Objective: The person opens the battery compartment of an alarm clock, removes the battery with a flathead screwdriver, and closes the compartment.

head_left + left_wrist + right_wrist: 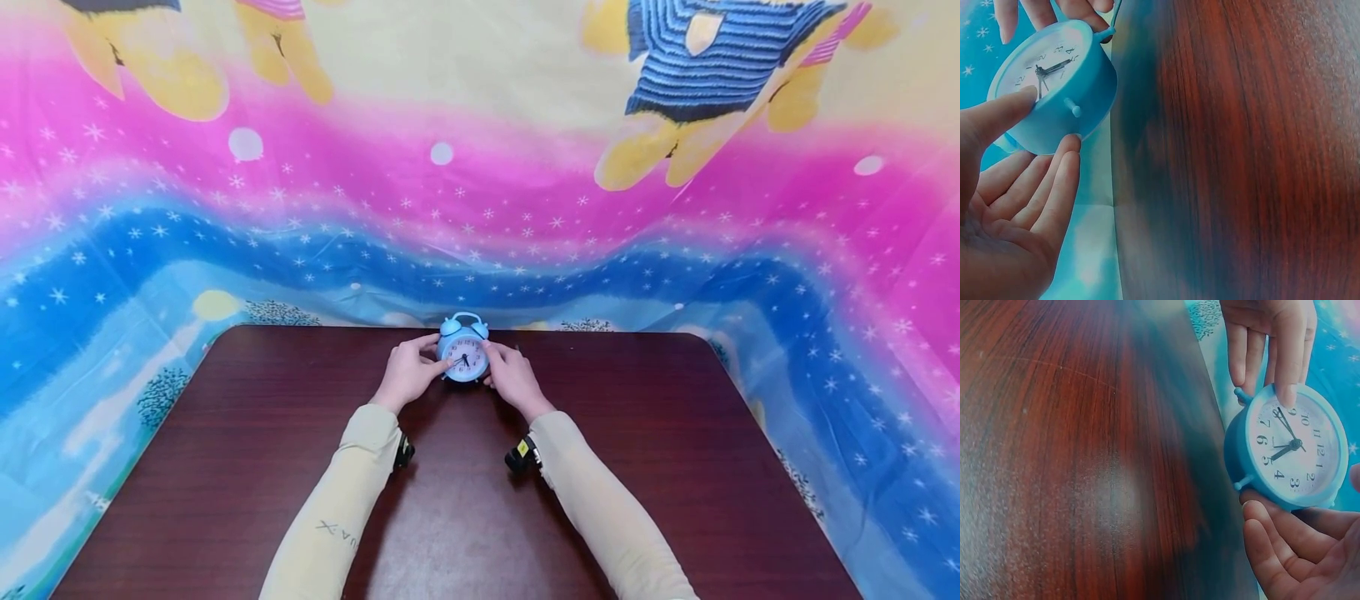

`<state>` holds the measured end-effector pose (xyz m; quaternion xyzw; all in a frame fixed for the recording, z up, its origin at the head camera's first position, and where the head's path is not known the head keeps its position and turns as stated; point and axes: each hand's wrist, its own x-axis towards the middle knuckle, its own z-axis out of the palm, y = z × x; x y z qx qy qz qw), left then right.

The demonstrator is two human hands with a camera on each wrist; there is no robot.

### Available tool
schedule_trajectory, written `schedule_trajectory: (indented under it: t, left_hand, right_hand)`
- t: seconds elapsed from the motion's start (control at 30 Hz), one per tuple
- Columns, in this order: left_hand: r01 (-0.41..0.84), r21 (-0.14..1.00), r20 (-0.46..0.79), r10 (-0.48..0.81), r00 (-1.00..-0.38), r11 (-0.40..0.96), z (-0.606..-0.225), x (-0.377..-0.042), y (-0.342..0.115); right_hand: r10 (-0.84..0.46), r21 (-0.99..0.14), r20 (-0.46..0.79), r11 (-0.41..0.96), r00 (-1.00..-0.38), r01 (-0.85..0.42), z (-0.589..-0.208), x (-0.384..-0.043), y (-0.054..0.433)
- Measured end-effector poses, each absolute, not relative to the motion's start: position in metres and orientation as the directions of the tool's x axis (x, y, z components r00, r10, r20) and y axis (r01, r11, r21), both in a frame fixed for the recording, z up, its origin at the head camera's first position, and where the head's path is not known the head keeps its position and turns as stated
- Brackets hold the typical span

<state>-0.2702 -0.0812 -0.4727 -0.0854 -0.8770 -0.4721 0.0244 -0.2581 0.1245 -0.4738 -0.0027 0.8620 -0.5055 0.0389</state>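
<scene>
One light-blue alarm clock (467, 354) is held between two hands at the middle of the table's far edge, its dial towards the wearer, twin bells (452, 326) and a looped handle (467, 314) on top. The left hand (408, 372) grips its left side, thumb pressed on the dial's front, fingers bent behind the rim. The right hand (517, 379) holds the opposite side, fingers curled against the casing. Whether the clock's short feet (1244, 482) touch the wood is hard to tell. Pale sleeves (322, 517) cover both forearms, and black devices (521, 454) sit at the wrists. Beneath the arms spreads the dark reddish-brown table (465, 517); behind it hangs a pink-and-blue cloth (450, 208) printed with snowflakes and yellow figures.
</scene>
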Motion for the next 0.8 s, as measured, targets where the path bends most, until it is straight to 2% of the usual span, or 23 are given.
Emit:
schedule_trajectory:
  t: [0.33,0.8]
  left_hand:
    - [0.169,0.846,0.127,0.117,-0.985,0.505,-0.4705,-0.2680,-0.0824]
    - [0.236,0.868,0.212,0.103,-0.972,0.436,-0.4714,-0.2664,-0.0836]
  right_hand:
    - [-0.050,-0.883,-0.065,0.469,-0.997,0.033,-0.4733,-0.2583,0.1268]
    - [-0.048,-0.894,-0.091,0.443,-0.995,0.060,-0.4707,-0.2592,0.1305]
